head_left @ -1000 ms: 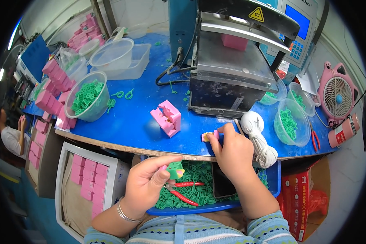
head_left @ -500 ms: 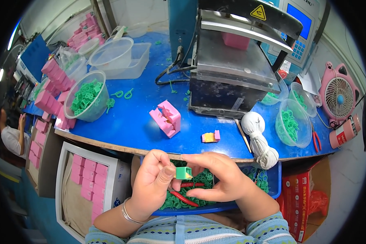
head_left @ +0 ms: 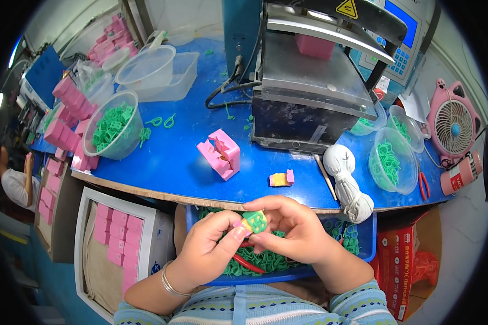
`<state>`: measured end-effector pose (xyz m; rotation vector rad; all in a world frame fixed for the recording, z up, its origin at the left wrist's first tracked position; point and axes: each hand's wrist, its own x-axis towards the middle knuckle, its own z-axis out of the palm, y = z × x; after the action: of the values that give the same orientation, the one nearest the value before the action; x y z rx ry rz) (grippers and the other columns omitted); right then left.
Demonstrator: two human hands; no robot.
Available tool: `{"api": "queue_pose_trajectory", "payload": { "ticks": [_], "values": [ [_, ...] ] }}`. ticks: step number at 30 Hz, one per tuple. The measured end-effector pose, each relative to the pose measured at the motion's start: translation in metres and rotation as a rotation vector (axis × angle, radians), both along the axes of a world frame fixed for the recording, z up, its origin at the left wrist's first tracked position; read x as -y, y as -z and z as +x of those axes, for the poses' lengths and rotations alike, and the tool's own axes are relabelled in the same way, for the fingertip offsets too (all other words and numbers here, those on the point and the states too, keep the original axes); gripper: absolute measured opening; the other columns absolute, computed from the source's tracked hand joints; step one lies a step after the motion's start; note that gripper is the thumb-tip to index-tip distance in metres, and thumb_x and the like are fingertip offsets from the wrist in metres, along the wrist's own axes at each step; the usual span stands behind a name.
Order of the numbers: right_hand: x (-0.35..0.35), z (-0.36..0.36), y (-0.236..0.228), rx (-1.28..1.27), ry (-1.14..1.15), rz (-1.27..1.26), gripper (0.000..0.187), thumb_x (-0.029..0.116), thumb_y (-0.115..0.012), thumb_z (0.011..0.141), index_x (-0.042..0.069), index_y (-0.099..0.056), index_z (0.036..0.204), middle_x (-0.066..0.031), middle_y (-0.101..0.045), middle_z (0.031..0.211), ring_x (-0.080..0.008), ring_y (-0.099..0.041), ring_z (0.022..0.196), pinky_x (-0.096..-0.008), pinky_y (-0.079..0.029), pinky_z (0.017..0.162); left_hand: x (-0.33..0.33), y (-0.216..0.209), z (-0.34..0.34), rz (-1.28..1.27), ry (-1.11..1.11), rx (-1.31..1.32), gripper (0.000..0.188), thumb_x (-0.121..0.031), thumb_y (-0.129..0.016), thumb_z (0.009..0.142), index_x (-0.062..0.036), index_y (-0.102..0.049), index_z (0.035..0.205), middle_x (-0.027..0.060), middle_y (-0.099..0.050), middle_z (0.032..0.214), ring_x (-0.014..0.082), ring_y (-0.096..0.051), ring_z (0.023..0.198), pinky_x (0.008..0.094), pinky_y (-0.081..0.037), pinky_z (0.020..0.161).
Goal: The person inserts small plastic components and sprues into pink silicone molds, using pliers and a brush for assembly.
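Observation:
My left hand [head_left: 209,246] and my right hand [head_left: 293,230] meet over a blue tray [head_left: 363,246] on my lap. Together they pinch a small yellow and pink block with a green plastic ring piece [head_left: 255,221] on top. The tray holds a heap of green ring pieces [head_left: 265,260] and a red tool [head_left: 246,264]. On the blue table just beyond my hands lies another small yellow and pink block [head_left: 281,179], and farther left an open pink mould [head_left: 219,153].
A grey press machine [head_left: 314,92] stands at the table's back. Clear bowls of green pieces [head_left: 113,130] [head_left: 391,160], stacked pink blocks [head_left: 65,100], a white cloth bundle [head_left: 346,181], a pink fan [head_left: 454,127], red pliers [head_left: 423,184]. A box of pink blocks [head_left: 116,238] sits left of my lap.
My right hand drew back from the table edge to my lap and joined the left hand on the small block with the green piece. A small block now lies on the table.

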<state>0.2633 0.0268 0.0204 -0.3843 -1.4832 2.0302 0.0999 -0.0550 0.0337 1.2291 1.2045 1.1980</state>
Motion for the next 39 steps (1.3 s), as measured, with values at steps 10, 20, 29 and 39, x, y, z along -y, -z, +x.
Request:
{"api": "queue_pose_trajectory", "payload": {
  "ticks": [10, 20, 29, 39],
  "values": [
    [-0.004, -0.002, -0.004, 0.147, 0.208, 0.744, 0.035, 0.005, -0.072, 0.073, 0.001, -0.06, 0.105, -0.0101, -0.062, 0.09, -0.018, -0.061, 0.076, -0.0275, -0.05, 0.065, -0.001, 0.016, -0.001, 0.047, 0.014, -0.12, 0.021, -0.017, -0.047, 0.089, -0.0008, -0.05, 0.075, 0.0068, -0.054, 0.066, 0.0141, -0.047, 0.058, 0.0288, -0.039, 0.055],
    [-0.007, -0.003, -0.001, 0.136, 0.235, 0.953, 0.036, 0.005, -0.071, 0.071, 0.002, -0.058, 0.105, -0.0119, -0.062, 0.089, -0.0243, -0.062, 0.076, -0.0312, -0.05, 0.065, -0.002, 0.02, -0.004, -0.287, 0.061, 0.532, 0.019, -0.014, -0.044, 0.089, -0.0017, -0.05, 0.076, -0.001, -0.043, 0.063, 0.0058, -0.035, 0.056, 0.0227, -0.03, 0.049],
    [0.001, -0.004, 0.007, 0.084, 0.133, 0.204, 0.032, 0.001, -0.07, 0.074, -0.004, -0.056, 0.102, -0.0043, -0.061, 0.087, -0.0049, -0.055, 0.069, -0.0186, -0.047, 0.06, -0.008, 0.008, 0.0, -0.12, 0.003, 0.185, 0.027, -0.021, -0.049, 0.088, -0.0024, -0.049, 0.068, -0.0008, -0.039, 0.057, 0.0058, -0.03, 0.048, 0.0227, -0.023, 0.045],
    [-0.002, -0.001, 0.002, 0.23, 0.105, 0.265, 0.034, -0.005, -0.07, 0.068, -0.005, -0.058, 0.1, -0.0049, -0.06, 0.087, -0.0076, -0.056, 0.076, -0.0223, -0.049, 0.066, -0.012, -0.002, -0.011, -0.475, 0.091, 0.628, 0.026, -0.015, -0.044, 0.09, -0.0065, -0.044, 0.065, -0.0038, -0.035, 0.057, 0.0054, -0.028, 0.047, 0.022, -0.024, 0.044]
  ]
}}
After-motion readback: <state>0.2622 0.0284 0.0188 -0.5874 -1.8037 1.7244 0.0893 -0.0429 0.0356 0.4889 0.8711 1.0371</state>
